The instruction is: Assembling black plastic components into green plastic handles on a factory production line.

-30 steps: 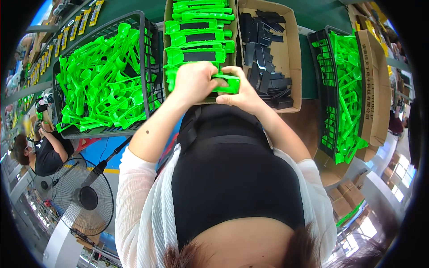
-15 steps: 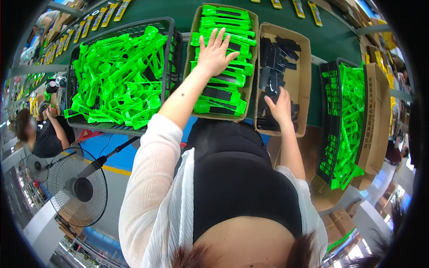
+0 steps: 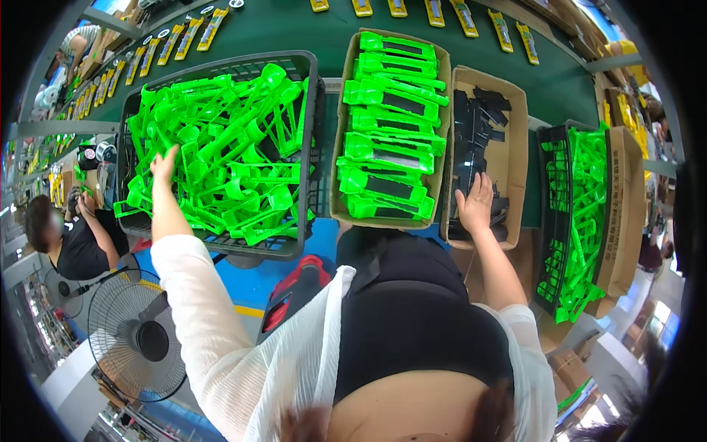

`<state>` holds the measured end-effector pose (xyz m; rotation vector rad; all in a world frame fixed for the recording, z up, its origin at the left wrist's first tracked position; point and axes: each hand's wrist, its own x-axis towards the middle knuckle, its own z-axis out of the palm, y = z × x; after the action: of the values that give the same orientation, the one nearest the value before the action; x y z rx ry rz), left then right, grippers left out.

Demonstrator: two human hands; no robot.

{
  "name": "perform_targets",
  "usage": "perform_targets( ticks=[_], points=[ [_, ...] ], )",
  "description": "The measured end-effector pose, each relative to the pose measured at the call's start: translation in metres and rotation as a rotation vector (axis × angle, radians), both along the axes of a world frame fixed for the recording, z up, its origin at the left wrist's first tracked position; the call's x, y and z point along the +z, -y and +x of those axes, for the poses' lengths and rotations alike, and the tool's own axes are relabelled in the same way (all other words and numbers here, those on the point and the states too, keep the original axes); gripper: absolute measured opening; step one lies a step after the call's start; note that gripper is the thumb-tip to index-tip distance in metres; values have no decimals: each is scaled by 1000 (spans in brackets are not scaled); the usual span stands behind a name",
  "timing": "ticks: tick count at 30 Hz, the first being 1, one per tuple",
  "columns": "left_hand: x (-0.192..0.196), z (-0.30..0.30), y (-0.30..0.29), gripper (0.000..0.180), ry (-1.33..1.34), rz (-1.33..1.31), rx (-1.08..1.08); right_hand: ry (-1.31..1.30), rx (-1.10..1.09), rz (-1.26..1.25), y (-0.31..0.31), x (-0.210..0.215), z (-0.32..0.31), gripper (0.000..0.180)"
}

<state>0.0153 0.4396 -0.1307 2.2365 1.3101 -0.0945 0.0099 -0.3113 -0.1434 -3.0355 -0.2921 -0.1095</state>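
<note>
In the black plastic crate (image 3: 311, 169) on my left lies a tangled heap of bright green long-handled plastic parts (image 3: 221, 147). My left hand (image 3: 163, 166) reaches into the crate's left side, its thumb and fingers closed about a green part whose outline merges with the heap. Straight ahead, a cardboard box (image 3: 443, 81) holds a stacked row of similar green parts with dark flat strips in them. To its right, a shallower cardboard box (image 3: 515, 147) contains flat black pieces (image 3: 468, 136). Over the near end of those pieces rests my right hand (image 3: 476, 206), open with fingers spread.
A second black crate of green parts (image 3: 585, 221) stands at the right, beside an open cardboard carton (image 3: 626, 199). Yellow packaged items (image 3: 464, 18) line the green table (image 3: 339, 37). A fan (image 3: 140, 335) and a co-worker (image 3: 77, 243) are at the left.
My left hand has left the row of green parts in the middle box and moved left into the crate. My right hand stays over the black pieces. The view has shifted slightly.
</note>
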Motion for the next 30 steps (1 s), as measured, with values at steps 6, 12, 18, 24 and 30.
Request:
perform_targets(
  ticks=[6, 12, 18, 24, 30],
  points=[
    [27, 12, 100, 100, -140, 5, -247, 31, 43, -25, -3, -4, 5, 67],
    [82, 10, 231, 73, -50, 141, -590, -5, 66, -10, -15, 0, 14, 63],
    [139, 18, 209, 61, 223, 85, -290, -9, 32, 19, -8, -1, 11, 64],
    [26, 32, 13, 104, 87, -471, -74, -64, 21, 0, -16, 0, 8, 66],
    [77, 46, 61, 101, 34, -450, 38, -44, -5, -37, -11, 3, 6, 67]
  ],
)
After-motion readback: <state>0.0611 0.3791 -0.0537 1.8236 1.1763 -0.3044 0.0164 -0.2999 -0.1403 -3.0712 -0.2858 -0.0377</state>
